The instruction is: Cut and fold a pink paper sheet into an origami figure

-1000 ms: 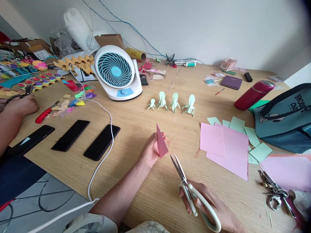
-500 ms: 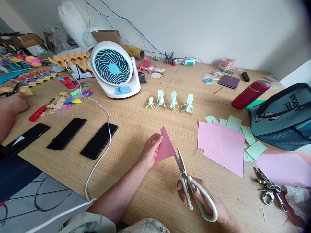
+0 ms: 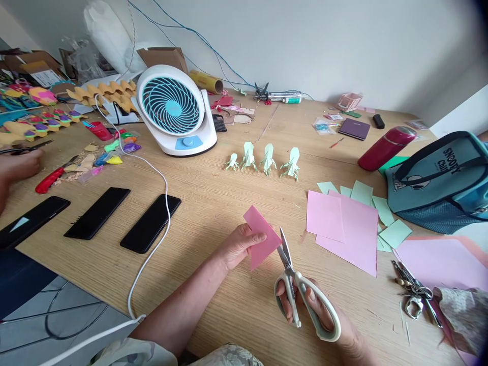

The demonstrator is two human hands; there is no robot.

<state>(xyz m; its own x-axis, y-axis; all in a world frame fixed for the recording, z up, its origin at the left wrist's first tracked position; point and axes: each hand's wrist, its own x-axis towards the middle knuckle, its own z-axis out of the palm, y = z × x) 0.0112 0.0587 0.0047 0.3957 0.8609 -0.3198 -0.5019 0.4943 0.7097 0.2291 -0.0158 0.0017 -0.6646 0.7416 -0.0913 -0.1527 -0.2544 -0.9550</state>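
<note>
Between the thumb and fingers of my left hand [image 3: 241,246] is a small piece of pink paper [image 3: 266,235], with its thumb lying across the front. My right hand [image 3: 321,310] grips a pair of scissors [image 3: 292,277] with white handles, fingers through the loops. Their blades stand apart, pointing up and away, and the tips are at the paper's lower right corner; whether the blades touch it I cannot tell. To the right lie larger pink sheets [image 3: 356,236] on top of several light green paper pieces [image 3: 396,234]. Several folded green paper figures [image 3: 269,158] stand farther back.
A white fan [image 3: 175,109] stands at the back left. Three black phones [image 3: 150,223] lie on the left, a white cable [image 3: 156,254] crossing one. A red bottle [image 3: 387,147], a teal bag [image 3: 442,183] and keys [image 3: 415,295] are on the right. Another person's hand [image 3: 21,165] shows at far left.
My left hand has turned the pink paper, and the thumb now reaches farther across it. The scissors have hardly moved. The whole view has shifted slightly.
</note>
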